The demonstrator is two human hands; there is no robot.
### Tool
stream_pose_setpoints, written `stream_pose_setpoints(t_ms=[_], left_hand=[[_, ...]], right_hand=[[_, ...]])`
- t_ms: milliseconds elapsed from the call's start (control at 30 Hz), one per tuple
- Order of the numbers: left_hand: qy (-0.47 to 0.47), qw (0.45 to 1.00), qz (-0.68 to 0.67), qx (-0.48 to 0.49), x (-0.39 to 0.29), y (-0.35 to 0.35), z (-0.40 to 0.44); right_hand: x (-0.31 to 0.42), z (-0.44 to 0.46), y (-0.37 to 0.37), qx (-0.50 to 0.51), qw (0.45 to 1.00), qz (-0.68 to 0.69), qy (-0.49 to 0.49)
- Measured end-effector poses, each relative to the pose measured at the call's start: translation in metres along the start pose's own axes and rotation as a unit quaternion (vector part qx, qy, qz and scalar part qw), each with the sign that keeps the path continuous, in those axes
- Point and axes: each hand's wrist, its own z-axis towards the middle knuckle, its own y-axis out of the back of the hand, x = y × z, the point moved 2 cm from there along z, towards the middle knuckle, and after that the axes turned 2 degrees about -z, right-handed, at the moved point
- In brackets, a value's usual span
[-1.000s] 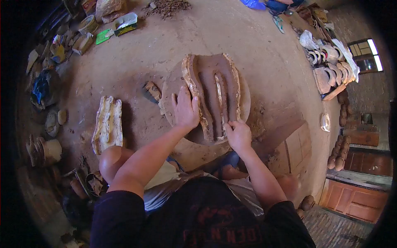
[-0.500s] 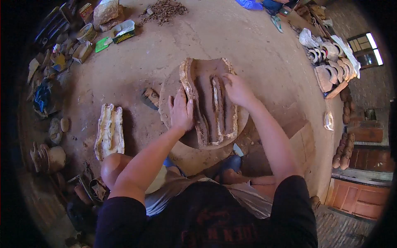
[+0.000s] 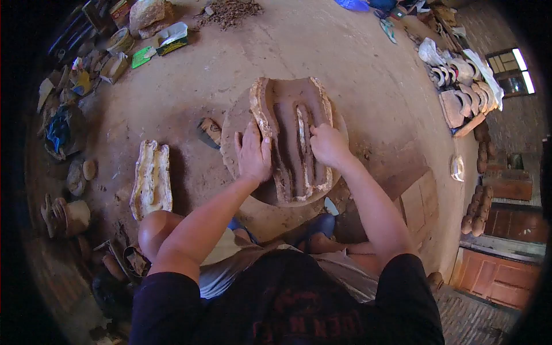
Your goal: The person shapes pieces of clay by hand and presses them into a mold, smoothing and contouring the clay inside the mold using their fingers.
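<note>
A mould with a pale, crusty rim [image 3: 260,108] and brown clay lining [image 3: 289,89] lies on a round board [image 3: 233,123] between my legs. Two long channels run down it, parted by a whitish ridge [image 3: 301,123]. My left hand [image 3: 253,152] lies flat along the mould's left wall, fingers stretched out. Curled into a fist, my right hand [image 3: 329,146] presses on the clay in the right channel. Whatever its fingers may hold is hidden. A second pale mould piece [image 3: 152,181] rests on the floor by my left knee.
A tool with a dark blade [image 3: 209,133] lies left of the board; a pale flat scraper [image 3: 330,206] sits near my foot. Crumbled clay [image 3: 232,12] is heaped at the back. Curved clay pieces [image 3: 471,99] are stacked at right, clutter and a green tray [image 3: 142,56] at left.
My right hand has moved down along the right channel towards me, and its fingers have curled from a loose spread into a fist. My left hand has stayed in place.
</note>
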Motion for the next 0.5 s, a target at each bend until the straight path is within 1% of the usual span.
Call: stream_pose_setpoints(t_ms=[33, 133, 233, 333, 367, 433, 500], left_hand=[[0.001, 1.000, -0.010, 0.000, -0.003, 0.003, -0.001], [0.000, 1.000, -0.024, -0.005, -0.008, 0.006, -0.002], [-0.005, 1.000, -0.017, -0.013, -0.008, 0.006, -0.001], [-0.004, 1.000, -0.024, -0.010, -0.007, 0.005, -0.002], [-0.003, 1.000, -0.018, -0.005, -0.004, 0.003, -0.001], [-0.008, 1.000, -0.014, -0.005, -0.002, 0.002, -0.001], [-0.018, 1.000, -0.017, -0.014, -0.001, 0.002, -0.001]], right_hand=[[0.000, -0.008, -0.006, -0.015, 1.000, -0.006, 0.002], [-0.004, -0.023, -0.022, -0.010, 0.998, 0.040, -0.047], [-0.008, -0.034, -0.038, 0.068, 0.996, -0.021, -0.048], [-0.016, -0.044, -0.056, 0.108, 0.993, -0.037, 0.019], [-0.018, -0.050, -0.060, 0.093, 0.995, -0.025, -0.011], [0.007, -0.070, -0.041, 0.063, 0.995, -0.001, -0.071], [0.007, -0.082, -0.047, 0.083, 0.993, -0.074, 0.039]])
